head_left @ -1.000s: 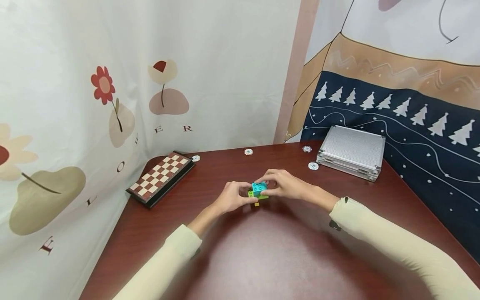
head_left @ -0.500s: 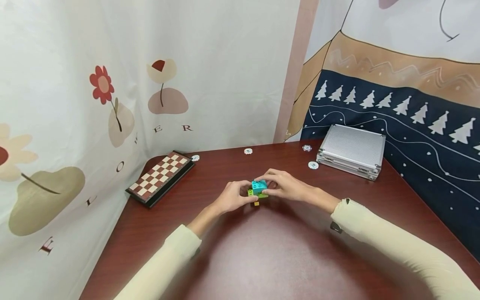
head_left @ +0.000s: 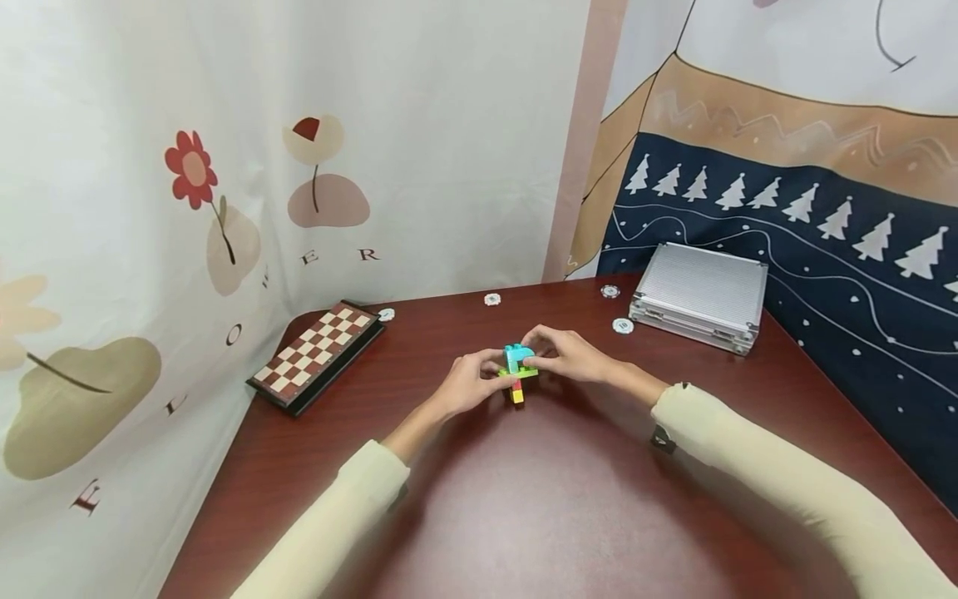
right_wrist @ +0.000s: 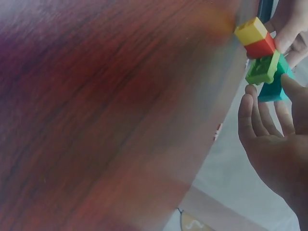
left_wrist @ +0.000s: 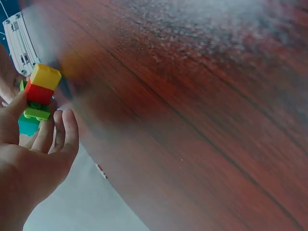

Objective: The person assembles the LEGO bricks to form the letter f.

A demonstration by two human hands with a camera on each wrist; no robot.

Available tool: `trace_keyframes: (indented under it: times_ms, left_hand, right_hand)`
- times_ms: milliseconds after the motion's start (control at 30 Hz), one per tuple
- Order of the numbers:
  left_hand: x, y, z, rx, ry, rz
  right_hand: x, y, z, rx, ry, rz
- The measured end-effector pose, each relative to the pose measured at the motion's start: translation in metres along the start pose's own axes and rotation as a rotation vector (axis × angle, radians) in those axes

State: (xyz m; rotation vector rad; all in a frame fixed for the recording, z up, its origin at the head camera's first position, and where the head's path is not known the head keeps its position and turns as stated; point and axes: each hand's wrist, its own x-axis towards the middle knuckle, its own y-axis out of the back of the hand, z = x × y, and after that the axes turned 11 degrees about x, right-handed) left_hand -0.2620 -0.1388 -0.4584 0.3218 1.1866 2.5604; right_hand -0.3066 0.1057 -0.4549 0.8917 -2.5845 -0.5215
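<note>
A small stack of toy building bricks is held between both hands over the table. From the bottom it has a yellow brick (head_left: 518, 398), a red brick (left_wrist: 39, 94), a lime-green plate (right_wrist: 262, 70) and a turquoise brick (head_left: 512, 359) on top. My left hand (head_left: 470, 384) pinches the stack at the red and green pieces with thumb and fingers. On the other side, my right hand (head_left: 570, 356) grips the turquoise part, its thumb on that surface in the right wrist view. Fingers hide the far side of the stack.
A checkered game board (head_left: 318, 356) lies at the table's left edge. At the back right stands a silver case (head_left: 702, 289). Several poker chips, such as one chip (head_left: 623, 326), lie along the back. Printed curtains (head_left: 449, 166) hang behind the dark red table (head_left: 524, 499).
The brick stack has risen slightly and tilted, so its yellow and red bricks show more. Both hands moved up with it, keeping hold. The head view has shifted a little.
</note>
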Motion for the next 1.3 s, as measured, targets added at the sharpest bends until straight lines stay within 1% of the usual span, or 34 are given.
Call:
trace_keyframes:
  times_ms: [100, 200, 400, 533, 633, 867, 967, 1067, 1133, 1167, 1200, 1300]
  left_hand:
    - [0.004, -0.002, -0.005, 0.028, 0.015, 0.027]
    - [0.006, -0.002, -0.007, 0.067, 0.025, 0.050]
    - [0.010, -0.003, -0.008, 0.134, 0.043, 0.073]
    - [0.014, -0.005, -0.006, 0.154, 0.070, 0.063]
    - [0.015, -0.005, -0.006, 0.157, 0.084, 0.054]
    - [0.016, -0.007, -0.006, 0.157, 0.102, 0.036]
    - [0.015, -0.007, -0.006, 0.153, 0.097, 0.031]
    - [0.014, -0.004, -0.007, 0.157, 0.087, 0.030]
    - [0.012, 0.002, -0.008, 0.194, 0.069, 0.046]
    - [0.011, 0.005, -0.009, 0.228, 0.059, 0.058]
    - [0.010, 0.009, -0.011, 0.274, 0.042, 0.074]
    - [0.008, 0.022, -0.017, 0.472, -0.019, 0.122]
  right_hand:
    - [0.003, -0.001, 0.005, -0.004, -0.035, -0.008]
    - [0.004, -0.001, 0.008, -0.024, -0.052, -0.005]
    - [0.006, -0.005, 0.015, -0.064, -0.090, 0.012]
    - [0.006, -0.007, 0.017, -0.095, -0.118, 0.029]
    - [0.006, -0.008, 0.018, -0.101, -0.129, 0.027]
    - [0.005, -0.008, 0.019, -0.111, -0.142, 0.025]
    - [0.004, -0.008, 0.019, -0.119, -0.133, 0.024]
    - [0.001, -0.006, 0.019, -0.144, -0.092, 0.024]
    - [-0.001, -0.001, 0.019, -0.196, -0.037, 0.034]
    - [-0.002, 0.002, 0.018, -0.229, -0.009, 0.044]
    - [-0.003, 0.005, 0.018, -0.274, 0.020, 0.058]
    - [-0.005, 0.015, 0.016, -0.462, 0.090, 0.110]
